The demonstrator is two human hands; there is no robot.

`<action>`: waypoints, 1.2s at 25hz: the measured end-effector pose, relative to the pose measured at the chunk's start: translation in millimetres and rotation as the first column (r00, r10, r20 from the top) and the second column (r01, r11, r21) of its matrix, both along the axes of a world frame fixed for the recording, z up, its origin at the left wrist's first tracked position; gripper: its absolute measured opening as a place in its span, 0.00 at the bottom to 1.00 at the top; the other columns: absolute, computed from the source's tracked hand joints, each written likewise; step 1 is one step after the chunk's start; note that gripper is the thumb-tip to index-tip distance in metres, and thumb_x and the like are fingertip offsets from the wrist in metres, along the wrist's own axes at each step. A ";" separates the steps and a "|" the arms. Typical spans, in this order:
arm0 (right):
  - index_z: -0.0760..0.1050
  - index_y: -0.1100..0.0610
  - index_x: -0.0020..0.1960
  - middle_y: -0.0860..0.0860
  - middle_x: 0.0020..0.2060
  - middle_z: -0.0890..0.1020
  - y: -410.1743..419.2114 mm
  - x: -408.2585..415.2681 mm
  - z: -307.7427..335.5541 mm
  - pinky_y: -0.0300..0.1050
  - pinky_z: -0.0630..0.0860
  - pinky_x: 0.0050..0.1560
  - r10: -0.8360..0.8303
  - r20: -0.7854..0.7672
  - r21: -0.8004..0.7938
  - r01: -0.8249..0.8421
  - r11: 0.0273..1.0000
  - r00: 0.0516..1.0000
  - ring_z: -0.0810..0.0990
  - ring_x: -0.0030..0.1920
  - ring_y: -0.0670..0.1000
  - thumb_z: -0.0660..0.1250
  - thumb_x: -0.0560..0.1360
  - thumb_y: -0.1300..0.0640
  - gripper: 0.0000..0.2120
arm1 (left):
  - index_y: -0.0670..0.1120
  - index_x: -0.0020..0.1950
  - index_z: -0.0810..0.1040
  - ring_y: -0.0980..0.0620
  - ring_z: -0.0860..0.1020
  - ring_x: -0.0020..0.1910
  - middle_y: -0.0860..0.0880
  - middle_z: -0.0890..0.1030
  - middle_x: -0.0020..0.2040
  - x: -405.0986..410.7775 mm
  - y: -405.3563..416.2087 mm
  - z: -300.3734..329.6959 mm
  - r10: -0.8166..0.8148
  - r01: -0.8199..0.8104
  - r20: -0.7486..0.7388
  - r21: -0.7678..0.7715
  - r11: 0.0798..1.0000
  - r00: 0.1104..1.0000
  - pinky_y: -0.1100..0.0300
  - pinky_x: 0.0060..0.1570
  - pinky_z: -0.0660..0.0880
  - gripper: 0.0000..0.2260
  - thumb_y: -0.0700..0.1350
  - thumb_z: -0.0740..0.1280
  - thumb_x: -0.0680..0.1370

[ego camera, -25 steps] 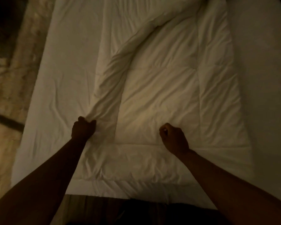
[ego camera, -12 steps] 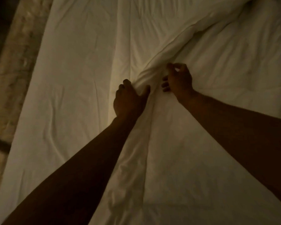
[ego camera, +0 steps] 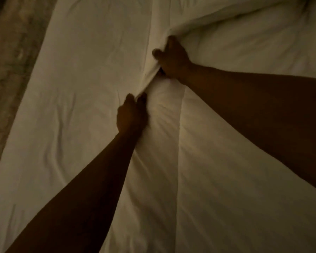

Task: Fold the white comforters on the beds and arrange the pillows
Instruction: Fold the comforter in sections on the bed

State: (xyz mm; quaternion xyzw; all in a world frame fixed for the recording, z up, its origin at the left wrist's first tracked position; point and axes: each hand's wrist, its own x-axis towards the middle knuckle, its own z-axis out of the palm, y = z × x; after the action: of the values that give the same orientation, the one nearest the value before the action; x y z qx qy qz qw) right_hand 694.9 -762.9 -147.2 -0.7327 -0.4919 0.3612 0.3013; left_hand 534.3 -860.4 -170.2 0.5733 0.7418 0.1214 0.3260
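Observation:
A white comforter (ego camera: 235, 161) lies spread over the right and middle of the bed in dim light. Its left edge is bunched into a long raised fold (ego camera: 199, 21) running from the middle toward the top right. My left hand (ego camera: 130, 115) pinches that fold near the middle of the view. My right hand (ego camera: 171, 59) grips the same fold a little farther up, fingers curled under the fabric. No pillow is in view.
The bare white bed sheet (ego camera: 84, 99) covers the left part of the mattress, wrinkled. The bed's left edge runs diagonally beside a mottled carpet floor (ego camera: 9, 57).
Both hands have moved up the bed along the comforter's bunched edge. My right hand went from a loose hover to gripping the fold; the view has leaned in closer.

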 end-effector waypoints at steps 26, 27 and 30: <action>0.52 0.46 0.80 0.54 0.80 0.54 -569.7 132.3 -12.9 0.69 0.47 0.74 0.150 0.789 -0.333 0.210 0.919 0.595 0.51 0.79 0.58 0.53 0.79 0.42 0.31 | 0.57 0.79 0.56 0.40 0.46 0.80 0.45 0.47 0.81 -77.3 -376.7 4.1 -0.635 0.615 -0.529 -0.247 0.749 0.562 0.32 0.73 0.49 0.34 0.69 0.49 0.75; 0.50 0.45 0.80 0.54 0.80 0.52 -597.0 138.4 -13.4 0.70 0.47 0.74 0.148 0.780 -0.365 0.251 0.897 0.608 0.51 0.79 0.59 0.52 0.79 0.40 0.31 | 0.57 0.80 0.54 0.41 0.45 0.80 0.45 0.47 0.81 -73.3 -380.5 3.7 -0.622 0.600 -0.549 -0.251 0.759 0.558 0.33 0.73 0.48 0.35 0.68 0.50 0.75; 0.41 0.42 0.80 0.54 0.80 0.51 -668.9 154.2 -18.2 0.71 0.47 0.73 0.097 0.730 -0.467 0.390 0.794 0.676 0.51 0.79 0.59 0.45 0.79 0.36 0.32 | 0.59 0.80 0.46 0.42 0.42 0.80 0.46 0.44 0.81 -68.1 -396.3 3.0 -0.575 0.557 -0.589 -0.239 0.795 0.568 0.35 0.74 0.44 0.35 0.69 0.48 0.76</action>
State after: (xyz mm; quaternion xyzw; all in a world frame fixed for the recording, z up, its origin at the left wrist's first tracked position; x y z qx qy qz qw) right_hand 849.2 -1431.8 -165.4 -0.9083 -0.3681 0.1498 -0.1303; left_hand 466.3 -1256.7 -167.2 0.7814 0.5849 -0.2001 0.0848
